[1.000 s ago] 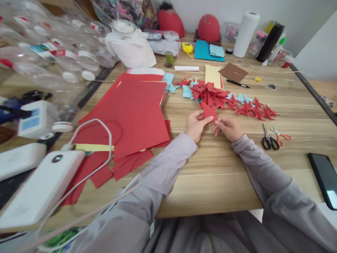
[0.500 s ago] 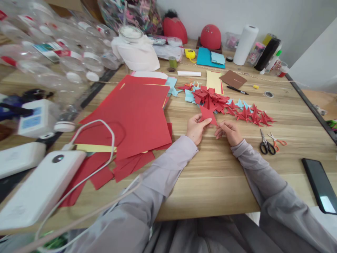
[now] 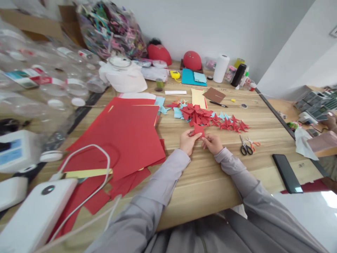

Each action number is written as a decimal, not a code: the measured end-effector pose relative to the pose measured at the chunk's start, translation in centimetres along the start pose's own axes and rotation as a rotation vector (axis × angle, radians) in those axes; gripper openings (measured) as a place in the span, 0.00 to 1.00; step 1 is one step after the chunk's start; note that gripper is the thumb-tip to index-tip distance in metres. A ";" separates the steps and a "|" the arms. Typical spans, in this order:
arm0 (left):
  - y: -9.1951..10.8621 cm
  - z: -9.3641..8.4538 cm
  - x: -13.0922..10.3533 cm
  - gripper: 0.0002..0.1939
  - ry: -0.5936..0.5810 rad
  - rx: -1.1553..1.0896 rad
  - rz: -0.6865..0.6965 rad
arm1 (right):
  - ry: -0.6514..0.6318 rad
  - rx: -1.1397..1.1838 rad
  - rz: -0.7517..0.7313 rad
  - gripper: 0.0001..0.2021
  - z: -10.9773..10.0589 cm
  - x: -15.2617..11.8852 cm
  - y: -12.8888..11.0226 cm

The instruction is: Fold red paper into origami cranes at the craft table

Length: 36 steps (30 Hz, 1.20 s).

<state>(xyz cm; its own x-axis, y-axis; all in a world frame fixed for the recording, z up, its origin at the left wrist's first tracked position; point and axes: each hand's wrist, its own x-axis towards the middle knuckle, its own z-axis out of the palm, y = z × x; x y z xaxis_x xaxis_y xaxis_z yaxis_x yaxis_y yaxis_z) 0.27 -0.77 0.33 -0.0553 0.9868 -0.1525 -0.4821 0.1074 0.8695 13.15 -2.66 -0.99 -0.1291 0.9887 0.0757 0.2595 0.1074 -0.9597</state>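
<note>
Between both hands is a small piece of folded red paper, held just above the wooden table. My left hand pinches its left side, thumb on top. At its lower right corner, the closed fingers of my right hand grip the paper edge; the fingertips are partly hidden. Right behind the hands lies a pile of folded red paper cranes, with light blue folded pieces beside it. More red cranes trail off to the right.
Large red paper sheets cover the table's left. Black scissors, orange scissors and a phone lie to the right. A white power bank with a cable and several plastic bottles crowd the left. Another person's hand shows far right.
The view has swung to the right. My right hand has closed in on the red paper and now touches its corner. The paper appears more compact than the pointed shape before.
</note>
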 end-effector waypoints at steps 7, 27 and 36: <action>0.1 -0.2 -0.2 0.23 -0.126 0.018 -0.055 | 0.108 -0.187 -0.046 0.19 0.2 -0.4 0.5; 0.1 1.9 -2.7 0.20 -0.073 -0.244 -0.178 | 0.449 -1.264 0.506 0.13 -13.3 -10.5 -1.1; 0.3 1.8 -2.4 0.20 -0.047 -0.260 -0.190 | 0.543 -0.284 0.438 0.23 -9.2 -10.3 -3.3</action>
<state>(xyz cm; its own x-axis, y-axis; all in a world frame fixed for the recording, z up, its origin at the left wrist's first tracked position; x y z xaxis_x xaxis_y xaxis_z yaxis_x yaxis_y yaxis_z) 1.89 -2.94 1.79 0.0944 0.9574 -0.2731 -0.6874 0.2611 0.6778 22.40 -12.26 3.86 0.5138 0.8516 -0.1036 0.4245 -0.3573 -0.8319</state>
